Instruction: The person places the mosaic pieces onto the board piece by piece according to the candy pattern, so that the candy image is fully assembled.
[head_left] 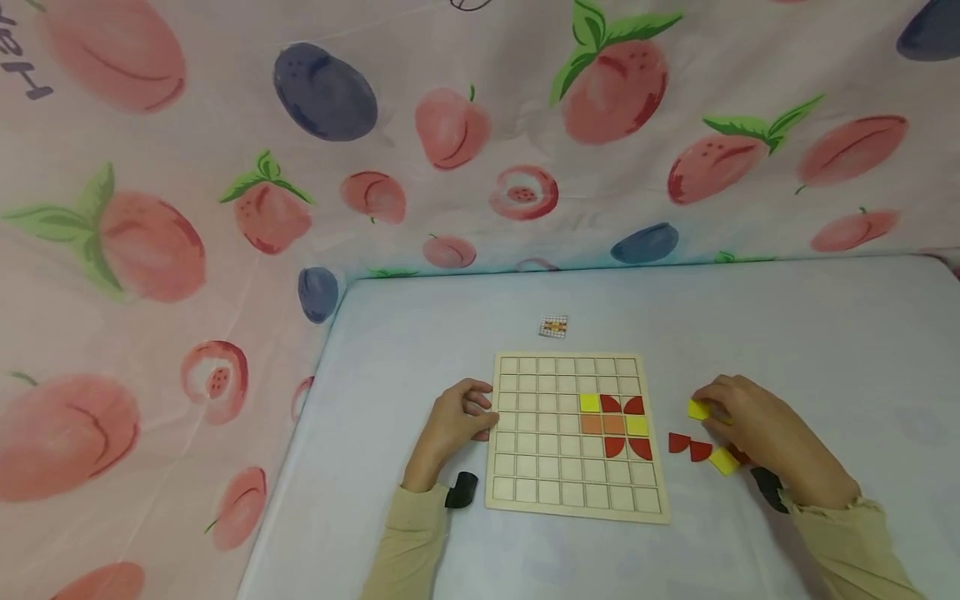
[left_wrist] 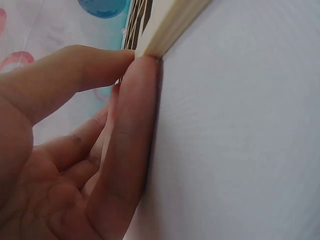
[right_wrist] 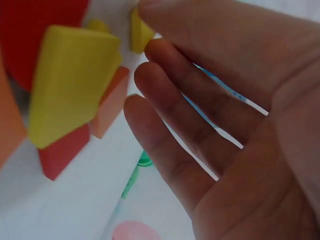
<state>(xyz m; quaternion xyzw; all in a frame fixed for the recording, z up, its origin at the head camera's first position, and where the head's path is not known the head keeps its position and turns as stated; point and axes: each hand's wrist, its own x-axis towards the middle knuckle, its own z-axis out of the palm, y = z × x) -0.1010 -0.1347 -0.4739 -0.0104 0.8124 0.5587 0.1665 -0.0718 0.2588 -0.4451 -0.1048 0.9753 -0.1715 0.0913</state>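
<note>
A square wooden grid board [head_left: 536, 467] lies on the table, bearing red quarter-round, orange square and yellow square tiles on its right half. At the board's left edge my left hand [head_left: 453, 425] pinches the rim between thumb [left_wrist: 100, 65] and index finger, seen close in the left wrist view. To the right of the board, my right hand [head_left: 757, 425] holds a yellow tile [head_left: 698, 409] at its thumb and fingertips. Below that hand lie loose pieces: two red quarter-round tiles [head_left: 679, 442] and a yellow square tile [head_left: 723, 462]; others are partly hidden by the hand.
A small printed pattern card [head_left: 553, 327] lies beyond the board's far edge. White cloth covers the table [head_left: 420, 333], and a fruit-print sheet [head_left: 465, 200] hangs behind and to the left. In the right wrist view, red, orange and yellow pieces [right_wrist: 70, 85] overlap up close.
</note>
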